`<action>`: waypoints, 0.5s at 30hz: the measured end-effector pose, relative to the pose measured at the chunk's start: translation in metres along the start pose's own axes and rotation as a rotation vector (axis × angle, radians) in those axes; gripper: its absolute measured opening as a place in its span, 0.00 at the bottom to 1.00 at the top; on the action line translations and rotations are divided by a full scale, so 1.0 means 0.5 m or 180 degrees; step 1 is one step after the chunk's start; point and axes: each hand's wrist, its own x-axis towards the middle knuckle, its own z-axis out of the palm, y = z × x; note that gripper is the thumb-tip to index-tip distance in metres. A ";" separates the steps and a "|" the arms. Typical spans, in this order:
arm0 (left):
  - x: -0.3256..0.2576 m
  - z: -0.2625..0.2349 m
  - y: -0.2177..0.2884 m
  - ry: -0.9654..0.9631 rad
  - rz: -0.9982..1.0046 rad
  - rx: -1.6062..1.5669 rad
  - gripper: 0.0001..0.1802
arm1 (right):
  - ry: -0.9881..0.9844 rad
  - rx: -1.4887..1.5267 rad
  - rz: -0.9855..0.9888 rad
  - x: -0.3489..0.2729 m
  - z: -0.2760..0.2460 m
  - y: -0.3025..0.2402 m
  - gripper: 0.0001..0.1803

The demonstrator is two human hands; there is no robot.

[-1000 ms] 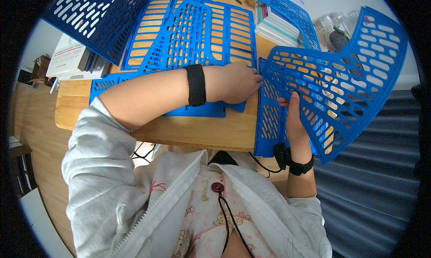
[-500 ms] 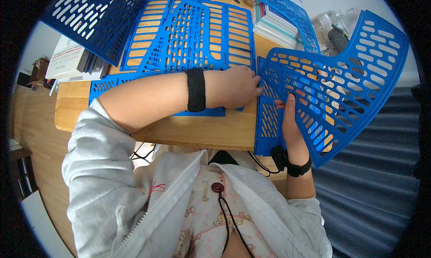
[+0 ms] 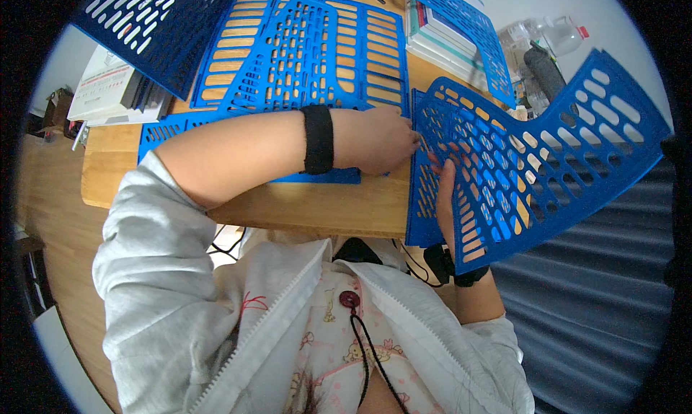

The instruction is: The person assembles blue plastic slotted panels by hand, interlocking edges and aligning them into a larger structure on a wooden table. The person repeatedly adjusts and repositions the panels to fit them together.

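A blue slotted file-rack side panel (image 3: 551, 154) with a curved cut-out stands tilted at the desk's right edge, meeting a narrow blue upright panel (image 3: 427, 190). My right hand (image 3: 447, 179) is closed on the side panel near this join; its thumb shows and the other fingers are partly hidden by the slotted plastic. My left hand (image 3: 378, 140) reaches across from the left, its curled fingertips gripping the narrow panel's upper edge. Beneath my left forearm and beyond it lie flat blue slotted panels (image 3: 288, 60).
Another dark blue panel (image 3: 155, 35) leans at the far left above stacked books (image 3: 104, 89). More books (image 3: 443, 39) stand at the back right beside a blue panel (image 3: 468, 21). Clear plastic bottles (image 3: 566, 35) lie beyond. The wooden desk's front edge (image 3: 317, 223) runs before me.
The slotted side panel has swung, its upper corner moving right and down and its lower corner shifting left. My right hand has moved slightly left; my left hand stays nearly in place.
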 end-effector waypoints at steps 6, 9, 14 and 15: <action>0.011 -0.013 -0.010 -0.0248 -0.0045 -0.0220 0.27 | 0.0438 -0.0318 -0.0195 0.008 -0.004 -0.007 0.12; 0.008 -0.010 -0.009 -0.0177 -0.0046 -0.0189 0.26 | 0.0561 -0.0330 -0.0126 0.014 -0.004 -0.021 0.10; 0.006 -0.011 -0.008 -0.0014 -0.0073 -0.0061 0.21 | 0.0267 -0.0923 -0.0446 0.016 -0.022 -0.041 0.15; 0.008 -0.016 -0.009 0.0007 -0.0072 -0.0175 0.18 | 0.0245 -0.0741 -0.0239 0.015 -0.025 -0.047 0.15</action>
